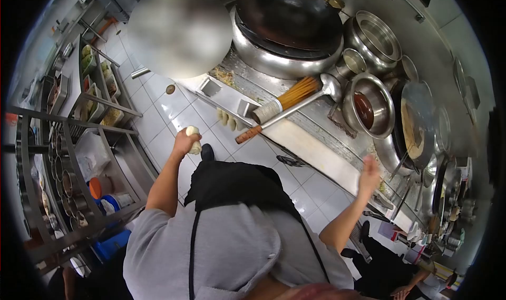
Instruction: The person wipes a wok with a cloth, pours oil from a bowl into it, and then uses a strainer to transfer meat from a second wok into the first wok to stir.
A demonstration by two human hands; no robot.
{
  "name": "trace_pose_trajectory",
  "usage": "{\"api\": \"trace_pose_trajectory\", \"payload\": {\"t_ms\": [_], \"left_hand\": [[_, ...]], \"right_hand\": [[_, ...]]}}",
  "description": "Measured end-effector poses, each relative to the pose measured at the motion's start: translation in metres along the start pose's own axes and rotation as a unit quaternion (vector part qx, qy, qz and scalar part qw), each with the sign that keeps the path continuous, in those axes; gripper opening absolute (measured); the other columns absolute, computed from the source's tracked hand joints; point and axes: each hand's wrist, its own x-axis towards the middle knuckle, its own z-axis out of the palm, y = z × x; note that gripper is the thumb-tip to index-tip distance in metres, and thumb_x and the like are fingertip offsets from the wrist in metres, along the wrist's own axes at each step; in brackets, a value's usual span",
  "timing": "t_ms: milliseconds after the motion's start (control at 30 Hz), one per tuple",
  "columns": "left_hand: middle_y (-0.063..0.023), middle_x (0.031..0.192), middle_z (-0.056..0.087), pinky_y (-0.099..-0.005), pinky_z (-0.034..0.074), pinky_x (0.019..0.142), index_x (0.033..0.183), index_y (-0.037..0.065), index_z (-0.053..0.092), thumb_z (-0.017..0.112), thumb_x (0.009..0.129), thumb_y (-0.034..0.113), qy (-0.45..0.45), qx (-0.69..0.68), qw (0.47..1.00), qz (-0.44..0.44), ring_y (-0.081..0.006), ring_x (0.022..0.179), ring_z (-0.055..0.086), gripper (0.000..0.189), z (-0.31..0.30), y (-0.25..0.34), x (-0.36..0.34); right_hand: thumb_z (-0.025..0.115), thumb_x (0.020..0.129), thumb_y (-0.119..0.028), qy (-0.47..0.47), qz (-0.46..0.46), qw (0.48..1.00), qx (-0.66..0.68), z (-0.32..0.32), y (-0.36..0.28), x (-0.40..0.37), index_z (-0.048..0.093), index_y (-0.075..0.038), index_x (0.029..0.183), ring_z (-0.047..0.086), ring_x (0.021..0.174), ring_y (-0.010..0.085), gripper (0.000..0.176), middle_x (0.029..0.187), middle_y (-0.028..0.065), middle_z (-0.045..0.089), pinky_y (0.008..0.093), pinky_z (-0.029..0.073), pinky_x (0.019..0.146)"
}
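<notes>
My left hand (184,142) is closed around a bunched white cloth (194,148), above the tiled floor beside the stove. My right hand (370,172) is out over the stove's front edge, its fingers smeared by motion; whether it holds anything does not show. Between the hands, a bamboo wok brush (295,95) and a ladle (331,87) with a wooden handle lie across the stove top, their handle ends toward me. Behind the ladle stands a steel bowl (387,117) with dark red sauce (364,111) in it.
A large dark wok (284,23) sits on a steel burner ring (274,65) at the back. Steel pots (377,34) stand right of it. Shelves with containers (113,155) line the left side. Another person (387,271) is at lower right. A blurred disc (179,31) covers the upper left.
</notes>
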Motion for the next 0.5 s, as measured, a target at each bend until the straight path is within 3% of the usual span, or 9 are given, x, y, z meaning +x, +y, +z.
{"api": "trace_pose_trajectory", "payload": {"t_ms": [33, 67, 133, 200, 300, 367, 400, 500], "left_hand": [[-0.0153, 0.080, 0.067, -0.0367, 0.051, 0.068, 0.090, -0.004, 0.064, 0.073, 0.065, 0.025, -0.012, 0.022, 1.000, 0.013, -0.0254, 0.072, 0.065, 0.040, -0.003, -0.009, 0.015], [-0.0162, 0.081, 0.067, -0.0372, 0.051, 0.071, 0.091, -0.004, 0.064, 0.075, 0.063, 0.028, -0.047, 0.019, 0.999, 0.001, -0.0268, 0.074, 0.065, 0.044, -0.008, -0.016, 0.029], [-0.0180, 0.084, 0.068, -0.0381, 0.052, 0.073, 0.092, -0.004, 0.064, 0.075, 0.063, 0.030, -0.092, 0.059, 0.994, -0.014, -0.0283, 0.077, 0.066, 0.046, -0.020, -0.021, 0.051], [-0.0207, 0.087, 0.068, -0.0395, 0.051, 0.076, 0.094, -0.004, 0.064, 0.075, 0.063, 0.033, -0.116, 0.101, 0.988, 0.012, -0.0319, 0.082, 0.066, 0.050, -0.037, -0.022, 0.068], [-0.0247, 0.089, 0.067, -0.0409, 0.051, 0.078, 0.095, -0.007, 0.064, 0.074, 0.063, 0.038, -0.169, 0.116, 0.978, 0.025, -0.0355, 0.086, 0.066, 0.056, -0.063, -0.045, 0.098], [-0.0248, 0.088, 0.067, -0.0408, 0.052, 0.075, 0.092, -0.008, 0.063, 0.073, 0.063, 0.038, -0.164, 0.114, 0.980, 0.021, -0.0348, 0.082, 0.066, 0.056, -0.081, -0.062, 0.111], [-0.0249, 0.088, 0.067, -0.0408, 0.052, 0.074, 0.092, -0.009, 0.063, 0.073, 0.063, 0.038, -0.174, 0.120, 0.977, 0.013, -0.0347, 0.081, 0.067, 0.056, -0.086, -0.072, 0.118], [-0.0236, 0.085, 0.067, -0.0403, 0.052, 0.071, 0.092, -0.009, 0.063, 0.073, 0.064, 0.035, -0.207, 0.117, 0.971, 0.003, -0.0329, 0.077, 0.067, 0.053, -0.111, -0.096, 0.143]], "right_hand": [[0.059, 0.093, -0.025, -0.107, -0.006, 0.988, 0.108, 0.035, 0.005, -0.010, 0.063, -0.008, 0.120, 0.061, 0.073, 0.0162, 0.032, 0.089, 0.0039, 0.069, 0.0300, 0.050, 0.065], [0.056, 0.095, -0.029, -0.241, 0.062, 0.948, 0.198, 0.050, -0.066, -0.041, 0.064, -0.007, 0.117, 0.059, 0.075, 0.0084, 0.032, 0.088, -0.0018, 0.067, 0.0254, 0.049, 0.061], [0.055, 0.095, -0.040, -0.402, 0.065, 0.887, 0.217, 0.121, -0.113, -0.081, 0.064, -0.009, 0.118, 0.059, 0.078, 0.0073, 0.039, 0.087, -0.0023, 0.065, 0.0237, 0.049, 0.063], [0.056, 0.094, -0.038, -0.410, 0.133, 0.867, 0.251, 0.191, -0.150, -0.121, 0.061, -0.009, 0.119, 0.060, 0.081, 0.0103, 0.039, 0.093, 0.0012, 0.066, 0.0273, 0.050, 0.064], [0.065, 0.089, -0.035, -0.285, 0.316, 0.819, 0.386, 0.252, -0.214, -0.151, 0.057, -0.007, 0.113, 0.063, 0.077, 0.0156, 0.037, 0.094, 0.0055, 0.064, 0.0299, 0.052, 0.065], [0.069, 0.087, -0.027, -0.207, 0.348, 0.795, 0.452, 0.277, -0.220, -0.157, 0.053, -0.007, 0.107, 0.064, 0.076, 0.0185, 0.033, 0.089, 0.0085, 0.063, 0.0326, 0.054, 0.063], [0.068, 0.086, -0.016, -0.172, 0.360, 0.779, 0.484, 0.285, -0.221, -0.157, 0.052, -0.005, 0.106, 0.064, 0.074, 0.0184, 0.028, 0.086, 0.0087, 0.062, 0.0336, 0.055, 0.062], [0.064, 0.080, -0.006, -0.104, 0.360, 0.823, 0.427, 0.267, -0.216, -0.159, 0.054, -0.006, 0.098, 0.061, 0.060, 0.0175, 0.020, 0.069, 0.0063, 0.059, 0.0306, 0.053, 0.055]]}}
